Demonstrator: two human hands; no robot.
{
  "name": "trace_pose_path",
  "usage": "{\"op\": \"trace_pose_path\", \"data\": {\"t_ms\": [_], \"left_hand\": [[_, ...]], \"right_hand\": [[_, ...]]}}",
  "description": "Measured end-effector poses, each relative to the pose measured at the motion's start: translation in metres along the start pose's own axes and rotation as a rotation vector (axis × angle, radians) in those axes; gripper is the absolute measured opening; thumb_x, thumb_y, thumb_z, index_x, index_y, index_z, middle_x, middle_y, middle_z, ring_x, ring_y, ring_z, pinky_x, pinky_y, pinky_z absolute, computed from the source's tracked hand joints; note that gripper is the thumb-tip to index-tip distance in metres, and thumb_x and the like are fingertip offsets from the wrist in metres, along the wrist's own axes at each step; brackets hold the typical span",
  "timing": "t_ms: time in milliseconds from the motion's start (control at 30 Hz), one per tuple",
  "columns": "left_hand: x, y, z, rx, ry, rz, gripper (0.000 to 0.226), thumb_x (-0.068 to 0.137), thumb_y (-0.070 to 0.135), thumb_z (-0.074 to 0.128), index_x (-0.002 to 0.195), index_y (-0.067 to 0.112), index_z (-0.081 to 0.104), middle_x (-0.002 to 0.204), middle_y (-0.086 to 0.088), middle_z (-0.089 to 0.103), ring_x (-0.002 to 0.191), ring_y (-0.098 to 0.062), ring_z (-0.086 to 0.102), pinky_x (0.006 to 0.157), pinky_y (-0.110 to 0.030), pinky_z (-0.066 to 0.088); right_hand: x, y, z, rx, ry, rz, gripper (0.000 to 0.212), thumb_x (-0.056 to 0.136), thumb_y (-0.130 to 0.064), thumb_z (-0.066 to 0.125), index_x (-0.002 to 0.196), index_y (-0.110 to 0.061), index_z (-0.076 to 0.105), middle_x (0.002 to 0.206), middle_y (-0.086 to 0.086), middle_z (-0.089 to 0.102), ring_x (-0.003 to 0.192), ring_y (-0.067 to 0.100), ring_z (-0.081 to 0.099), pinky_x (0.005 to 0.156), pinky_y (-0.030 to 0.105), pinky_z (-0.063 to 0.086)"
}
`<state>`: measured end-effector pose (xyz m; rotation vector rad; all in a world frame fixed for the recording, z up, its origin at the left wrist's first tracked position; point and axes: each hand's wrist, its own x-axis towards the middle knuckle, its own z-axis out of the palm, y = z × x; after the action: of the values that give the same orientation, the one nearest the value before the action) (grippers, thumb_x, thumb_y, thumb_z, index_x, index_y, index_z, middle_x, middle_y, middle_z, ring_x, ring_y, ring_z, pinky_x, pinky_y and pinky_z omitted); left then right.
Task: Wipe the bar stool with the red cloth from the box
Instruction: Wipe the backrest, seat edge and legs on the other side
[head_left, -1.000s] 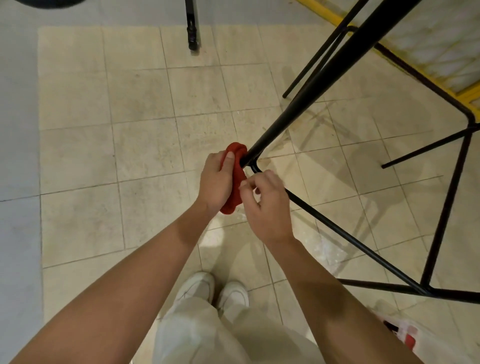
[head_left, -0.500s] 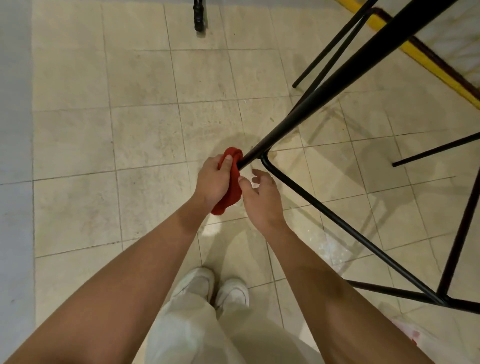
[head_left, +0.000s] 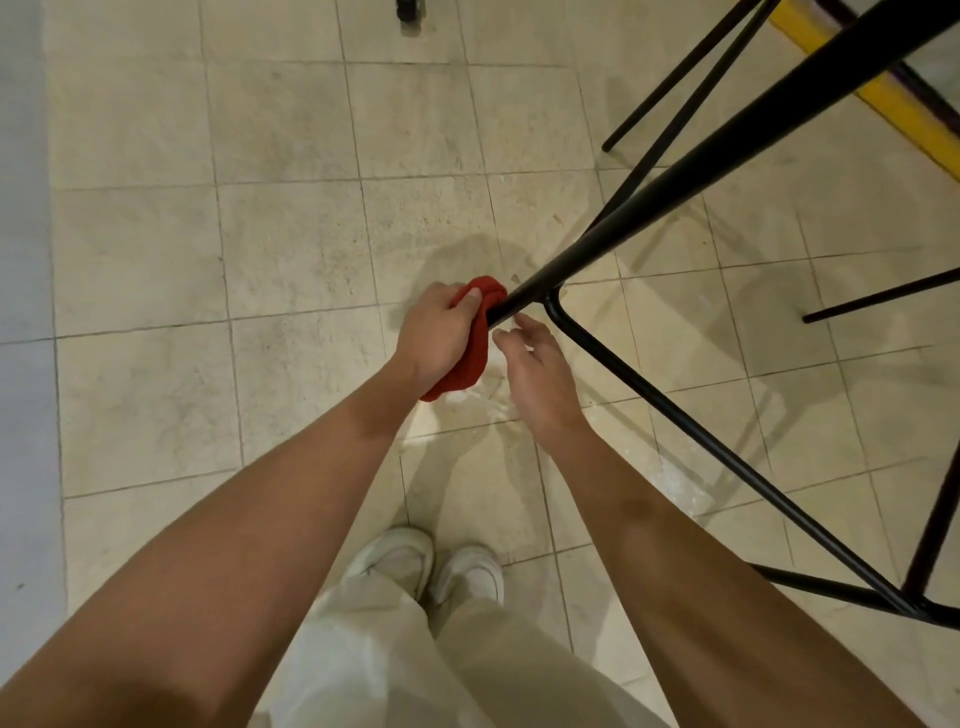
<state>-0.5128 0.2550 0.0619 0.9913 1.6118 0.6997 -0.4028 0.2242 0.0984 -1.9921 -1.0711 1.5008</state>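
Scuffed beige tile floor (head_left: 291, 249) fills the frame. A grey strip (head_left: 21, 208) runs down the left edge, and a yellow line (head_left: 898, 117) crosses the upper right corner.

One view only: a wide-angle head-worn camera, facing steeply down and slightly forward over the beige tiled floor (head_left: 291, 249). White shoes (head_left: 400, 564) lie near the bottom edge. The black metal bar stool frame (head_left: 675, 208) crosses close at right.
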Motion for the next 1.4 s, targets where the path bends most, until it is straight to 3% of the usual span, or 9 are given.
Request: {"op": "trace_pose_path", "data": {"t_ms": [100,267,433,533,633,800,1000,1200,1400], "left_hand": [[-0.006,-0.004,0.003,-0.191,0.014,-0.022,0.026,0.100,0.031,0.041,0.098,0.020,0.064,0.091,0.001,0.056,0.083,-0.018,0.057,0.078,-0.033,0.048],[0.004,-0.003,-0.001,0.165,-0.048,-0.112,0.035,0.100,0.028,0.035,0.099,0.009,0.064,0.087,-0.008,0.059,0.076,-0.021,0.052,0.073,-0.031,0.041],[-0.008,-0.001,0.001,-0.178,0.002,0.032,0.022,0.099,0.032,0.042,0.091,0.024,0.062,0.097,-0.003,0.057,0.086,-0.019,0.057,0.078,-0.032,0.048],[0.004,-0.010,0.001,0.076,-0.029,-0.030,0.033,0.101,0.032,0.036,0.099,0.014,0.064,0.090,-0.007,0.059,0.077,-0.021,0.055,0.070,-0.029,0.044],[0.014,0.001,-0.003,0.311,-0.115,-0.088,0.037,0.101,0.031,0.033,0.101,0.009,0.063,0.085,-0.007,0.058,0.071,-0.019,0.053,0.062,-0.026,0.038],[-0.008,0.011,0.000,-0.145,-0.054,0.032,0.026,0.101,0.034,0.037,0.097,0.024,0.061,0.100,-0.004,0.057,0.087,-0.018,0.056,0.079,-0.032,0.045],[-0.006,0.011,0.005,0.257,0.032,0.003,0.039,0.103,0.032,0.028,0.113,0.009,0.059,0.100,-0.004,0.048,0.092,-0.021,0.051,0.082,-0.029,0.036],[-0.038,0.024,0.006,0.024,0.126,0.214,0.032,0.103,0.029,0.033,0.114,0.012,0.057,0.100,0.003,0.049,0.092,-0.010,0.050,0.078,-0.015,0.037],[-0.032,0.022,-0.003,0.234,0.031,-0.006,0.025,0.101,0.028,0.040,0.098,0.008,0.054,0.094,-0.007,0.057,0.079,-0.016,0.053,0.073,-0.029,0.038]], "right_hand": [[-0.002,0.000,0.000,0.044,-0.023,0.027,0.046,0.092,-0.031,0.053,0.137,-0.025,0.044,0.137,-0.006,0.046,0.109,0.003,0.041,0.089,0.024,0.031],[0.000,0.001,0.001,0.027,-0.061,0.012,0.045,0.091,-0.028,0.056,0.134,-0.024,0.046,0.137,-0.005,0.046,0.116,0.009,0.046,0.093,0.026,0.036],[0.006,0.005,0.000,0.079,-0.050,0.026,0.045,0.090,-0.019,0.055,0.134,-0.024,0.047,0.135,-0.006,0.049,0.121,0.011,0.047,0.103,0.032,0.039],[0.007,0.011,-0.001,0.099,-0.043,0.036,0.044,0.088,-0.015,0.055,0.130,-0.027,0.050,0.131,-0.008,0.050,0.117,0.009,0.048,0.098,0.028,0.039],[0.006,0.016,-0.003,0.082,-0.041,0.041,0.041,0.090,-0.020,0.053,0.130,-0.030,0.050,0.134,-0.007,0.049,0.119,0.008,0.048,0.100,0.029,0.039],[0.004,0.012,0.002,0.094,0.001,0.077,0.042,0.094,-0.046,0.037,0.130,-0.028,0.051,0.138,-0.001,0.047,0.127,0.019,0.044,0.107,0.046,0.036],[-0.005,0.009,0.005,0.080,0.016,0.115,0.052,0.098,-0.051,0.022,0.129,-0.024,0.054,0.141,0.000,0.048,0.129,0.021,0.044,0.110,0.048,0.032],[-0.016,0.008,0.007,0.086,0.004,0.117,0.060,0.098,-0.053,0.017,0.133,-0.019,0.052,0.133,0.007,0.055,0.125,0.022,0.048,0.108,0.047,0.035],[-0.031,0.001,0.005,0.128,0.006,0.111,0.056,0.096,-0.055,0.022,0.132,-0.022,0.050,0.135,0.004,0.053,0.125,0.022,0.048,0.108,0.048,0.035]]}}
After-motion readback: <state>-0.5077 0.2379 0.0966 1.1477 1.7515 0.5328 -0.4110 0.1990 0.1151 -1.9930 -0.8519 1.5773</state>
